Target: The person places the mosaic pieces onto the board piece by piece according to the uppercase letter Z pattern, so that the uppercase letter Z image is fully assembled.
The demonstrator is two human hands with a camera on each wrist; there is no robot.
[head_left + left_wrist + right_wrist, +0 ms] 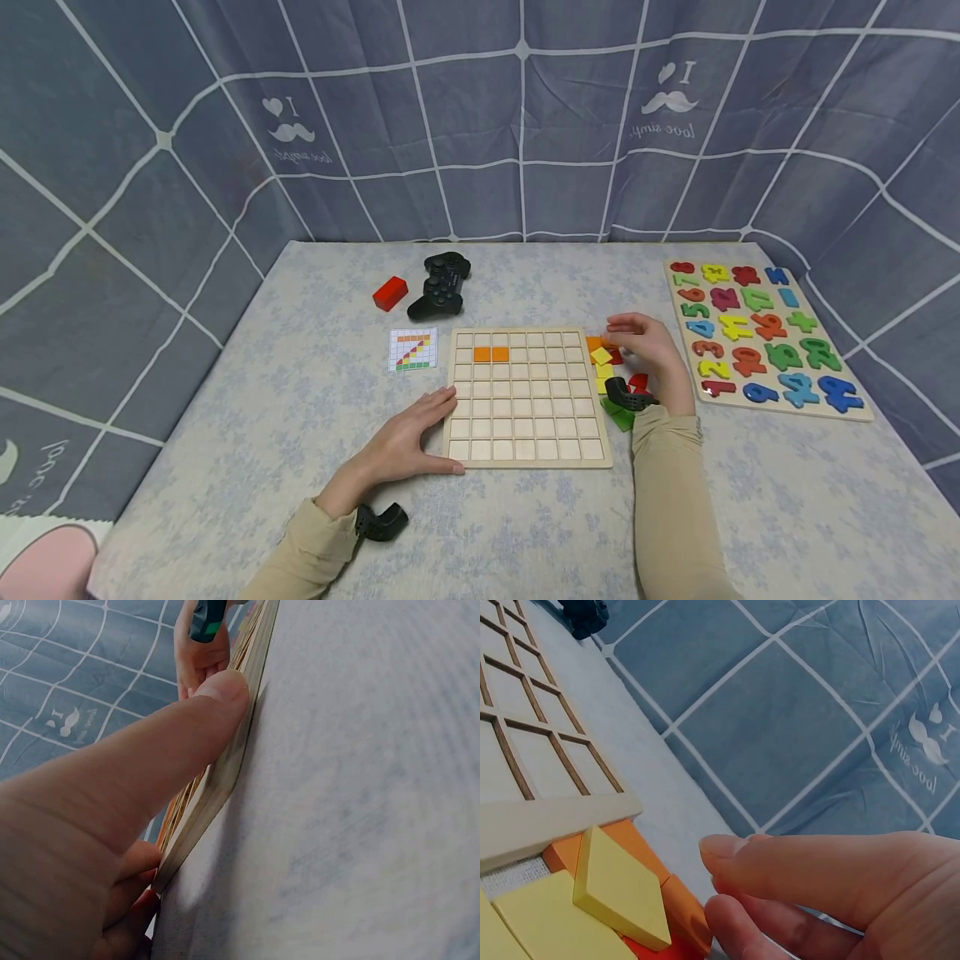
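Note:
A wooden grid board (528,461) lies flat, with two orange square tiles (491,354) side by side in its second row. My left hand (401,437) rests against the board's near left corner, fingers along the left side and thumb on the front edge. In the left wrist view that thumb (187,735) lies extended over the wooden rim. My right hand (647,340) is beside the loose tiles right of the board, fingers bent loosely. Its fingertips (731,919) are close to an orange tile (684,911), beside a tilted yellow tile (622,889); no tile shows between them.
Red tiles (638,382) and green tiles (618,414) lie near my right wrist. A pattern card (412,349) is left of the board. Behind stand a red block (390,293) and a black game controller (442,287). A number puzzle board (783,404) lies at right.

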